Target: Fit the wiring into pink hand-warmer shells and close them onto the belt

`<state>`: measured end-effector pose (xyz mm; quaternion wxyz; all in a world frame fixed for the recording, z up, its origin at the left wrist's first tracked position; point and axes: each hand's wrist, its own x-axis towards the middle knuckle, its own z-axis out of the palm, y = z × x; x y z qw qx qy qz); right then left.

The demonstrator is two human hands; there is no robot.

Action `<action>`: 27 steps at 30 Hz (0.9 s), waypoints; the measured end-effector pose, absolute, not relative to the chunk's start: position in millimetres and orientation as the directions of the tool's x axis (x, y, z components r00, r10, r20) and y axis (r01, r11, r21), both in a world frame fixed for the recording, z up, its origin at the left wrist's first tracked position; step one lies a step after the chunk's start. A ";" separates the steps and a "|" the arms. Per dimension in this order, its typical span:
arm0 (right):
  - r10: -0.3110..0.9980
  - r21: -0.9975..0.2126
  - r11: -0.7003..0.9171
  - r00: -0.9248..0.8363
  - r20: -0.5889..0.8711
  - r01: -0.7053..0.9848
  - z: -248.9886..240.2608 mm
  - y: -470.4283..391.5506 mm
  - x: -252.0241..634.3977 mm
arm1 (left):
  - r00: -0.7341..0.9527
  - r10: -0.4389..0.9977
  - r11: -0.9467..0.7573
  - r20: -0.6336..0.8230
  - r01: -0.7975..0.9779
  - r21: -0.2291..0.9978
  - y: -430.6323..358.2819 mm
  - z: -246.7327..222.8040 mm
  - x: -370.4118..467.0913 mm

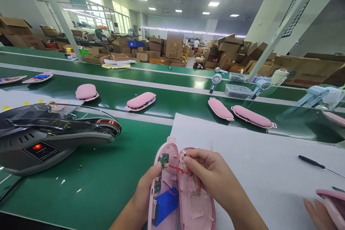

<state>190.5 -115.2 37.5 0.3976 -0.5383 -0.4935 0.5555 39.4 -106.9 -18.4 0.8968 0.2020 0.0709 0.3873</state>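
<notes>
An opened pink case (196, 205) lies in two halves at the bottom centre. Its left half holds a green circuit board (164, 160) and a blue battery (165, 205); red wires (175, 168) run from the board across to the right half. My left hand (147, 190) grips the left half, its thumb at the board's edge. Over the top of the right half, my right hand (206, 172) pinches a small whitish part (184, 153) at the wires' end; the fingers partly hide it.
A tape dispenser (54, 140) stands left. Pink cases (141, 100) and handheld fans (216, 79) sit on the green belt (183, 102). A screwdriver (311, 161) lies on white paper (258, 172). Another person's hand (318, 212) is beside a pink shell (334, 205) at lower right.
</notes>
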 end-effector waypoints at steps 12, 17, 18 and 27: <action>0.934 -0.899 -0.102 -0.269 -0.234 0.426 44.2 -105.7 178.0 | 0.611 0.790 0.501 0.038 -0.681 0.533 -106.9 -34.9 38.4; 0.926 -0.870 -0.110 -0.268 -0.265 0.481 43.6 -101.2 174.8 | 0.534 0.841 0.398 0.088 -0.720 0.569 -108.0 -28.8 41.0; 0.928 -0.867 -0.114 -0.259 -0.268 0.485 43.3 -100.8 174.4 | 0.514 0.854 0.376 0.086 -0.722 0.581 -108.5 -27.4 41.5; 0.961 -0.818 -0.035 -0.206 -0.186 0.574 43.8 -108.3 165.6 | 0.272 0.958 0.100 0.088 -0.609 0.787 -110.7 -28.6 41.1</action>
